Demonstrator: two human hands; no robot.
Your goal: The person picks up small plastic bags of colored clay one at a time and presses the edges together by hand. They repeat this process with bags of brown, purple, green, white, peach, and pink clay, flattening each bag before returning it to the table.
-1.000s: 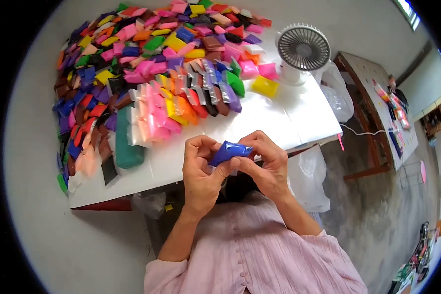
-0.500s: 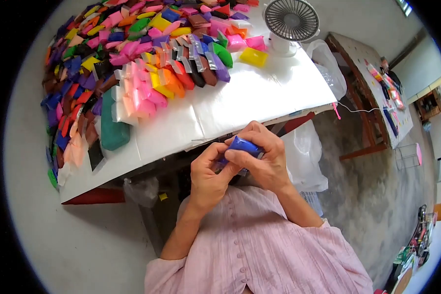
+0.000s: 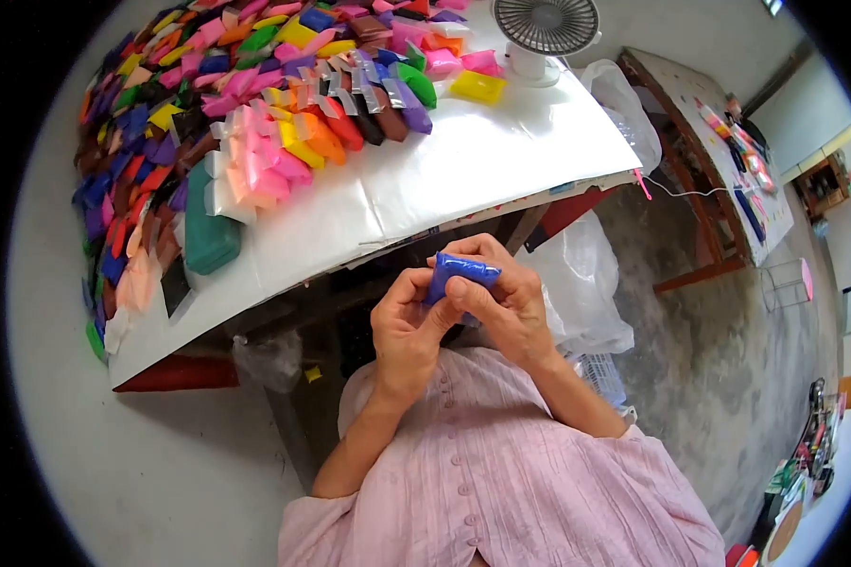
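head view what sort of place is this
Likely a small home packing workshop: white table heaped with coloured clay packets, a desk fan, left hand and right hand gripping a blue packet.

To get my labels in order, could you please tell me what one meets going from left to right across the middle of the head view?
Dark green block → left hand → blue packet → right hand → white plastic bag → wooden-framed side table.

A white table (image 3: 501, 161) stands on a grey concrete floor (image 3: 728, 369). A fan (image 3: 545, 26) sits at its far edge. A wooden table (image 3: 700, 123) stands beyond.
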